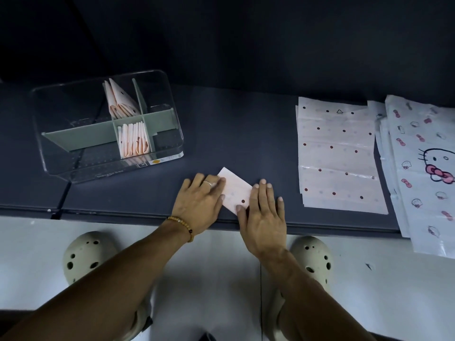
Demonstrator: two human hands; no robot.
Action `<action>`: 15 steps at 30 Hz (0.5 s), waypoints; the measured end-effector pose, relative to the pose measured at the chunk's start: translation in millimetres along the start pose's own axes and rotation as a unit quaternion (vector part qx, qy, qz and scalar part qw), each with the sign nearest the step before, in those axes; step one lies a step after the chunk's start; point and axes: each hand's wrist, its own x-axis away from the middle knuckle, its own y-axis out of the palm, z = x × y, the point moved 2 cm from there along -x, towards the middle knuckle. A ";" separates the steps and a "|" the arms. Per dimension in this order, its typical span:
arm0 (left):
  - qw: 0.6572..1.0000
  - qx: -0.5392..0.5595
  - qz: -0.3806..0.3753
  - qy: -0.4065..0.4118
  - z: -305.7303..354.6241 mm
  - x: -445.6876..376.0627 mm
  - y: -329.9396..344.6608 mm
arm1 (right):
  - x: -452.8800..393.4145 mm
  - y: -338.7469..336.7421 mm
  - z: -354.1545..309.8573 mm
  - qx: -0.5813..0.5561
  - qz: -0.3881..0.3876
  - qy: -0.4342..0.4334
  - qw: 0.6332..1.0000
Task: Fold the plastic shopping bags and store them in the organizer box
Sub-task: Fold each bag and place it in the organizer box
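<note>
**Pressing the fold flat**

My left hand (200, 205) and right hand (262, 212) lie flat, fingers straight, pressing either end of the folded bag (235, 190) at the table's (221, 134) near edge. Organizer box (170, 94) at 10 o'clock, folded bags standing in two middle compartments. Dotted bag stack (339, 156) at 2 o'clock, cartoon-print bags (423, 168) just beyond it.

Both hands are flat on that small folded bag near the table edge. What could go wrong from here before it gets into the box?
1. The folded bag is only pressed by the left hand and right hand; with no grip, the slick plastic may spring open when released.
2. It lies close to the table edge and could slide off.
3. The organizer box compartment holding upright folded bags looks nearly full; squeezing another in may disturb them.
</note>
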 end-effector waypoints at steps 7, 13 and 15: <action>0.986 0.015 -0.010 0.166 24.7 -17.3 -8.6 | -2.4 2.7 4.4 0.017 -0.031 -0.005 0.999; 0.972 0.055 -0.097 0.207 19.9 -32.1 15.0 | -0.6 5.2 6.4 0.005 -0.027 -0.005 1.000; 0.971 0.035 -0.098 0.213 12.6 -33.9 19.3 | -0.8 6.0 6.4 0.015 -0.027 -0.007 0.999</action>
